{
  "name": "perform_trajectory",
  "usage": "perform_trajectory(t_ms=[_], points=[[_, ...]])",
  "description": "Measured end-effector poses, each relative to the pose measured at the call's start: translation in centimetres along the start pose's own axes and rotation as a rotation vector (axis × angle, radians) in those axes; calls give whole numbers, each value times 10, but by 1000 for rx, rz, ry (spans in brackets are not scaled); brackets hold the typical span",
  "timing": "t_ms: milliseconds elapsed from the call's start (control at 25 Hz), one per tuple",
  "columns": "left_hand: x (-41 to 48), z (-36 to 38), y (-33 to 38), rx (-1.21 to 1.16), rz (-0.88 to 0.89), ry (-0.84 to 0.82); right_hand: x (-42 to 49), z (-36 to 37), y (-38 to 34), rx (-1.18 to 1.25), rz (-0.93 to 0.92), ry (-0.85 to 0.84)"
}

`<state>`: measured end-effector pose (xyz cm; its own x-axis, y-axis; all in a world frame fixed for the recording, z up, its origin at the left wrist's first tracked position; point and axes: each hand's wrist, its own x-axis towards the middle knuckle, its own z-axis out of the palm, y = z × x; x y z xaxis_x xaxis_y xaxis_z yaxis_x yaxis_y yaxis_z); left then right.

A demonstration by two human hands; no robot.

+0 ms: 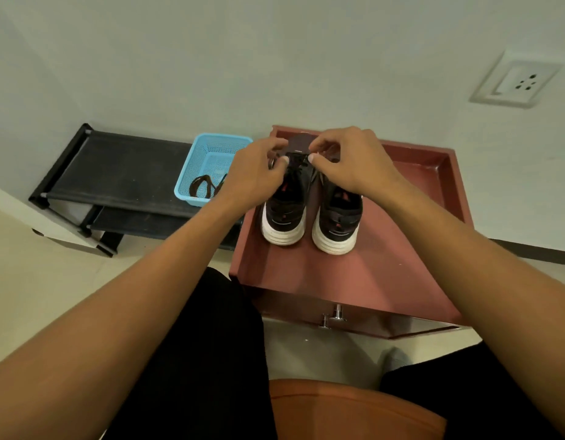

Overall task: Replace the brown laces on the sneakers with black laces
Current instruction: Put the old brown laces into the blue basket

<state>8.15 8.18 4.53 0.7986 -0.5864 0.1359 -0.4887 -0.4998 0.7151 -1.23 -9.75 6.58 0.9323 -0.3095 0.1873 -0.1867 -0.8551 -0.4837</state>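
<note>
We are pinching the black lace (298,161) between thumb and fingers of our left hand (256,173) and right hand (348,163), over the left sneaker (284,214). It is sitting beside the right sneaker (338,223), toward the cabinet's (338,281) far left corner. We are finding their red marks too small to read. Brown laces (202,187) are lying in the basket (208,147) on the rack (116,166).

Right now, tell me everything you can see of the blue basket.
The basket is pale blue plastic, rectangular, with fine mesh walls and a solid rim. It stands upright and open on the top shelf of the black rack, beside the red cabinet. A brown lace lies coiled inside. The left hand hides its near right corner.
</note>
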Motion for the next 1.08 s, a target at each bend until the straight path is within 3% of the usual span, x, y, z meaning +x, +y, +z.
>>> perform_trajectory(t_ms=[360,640,880,1080], points=[[-29,15,31,101,102,-68,-50,-26,18,47,76,27],[-44,22,3,451,132,-281,-74,9,13,-244,47,-250],[-43,30,1,566,151,-276,-80,19,11,-454,4,-288],[-43,30,5,548,178,-231,-79,24,12,-351,92,-292]])
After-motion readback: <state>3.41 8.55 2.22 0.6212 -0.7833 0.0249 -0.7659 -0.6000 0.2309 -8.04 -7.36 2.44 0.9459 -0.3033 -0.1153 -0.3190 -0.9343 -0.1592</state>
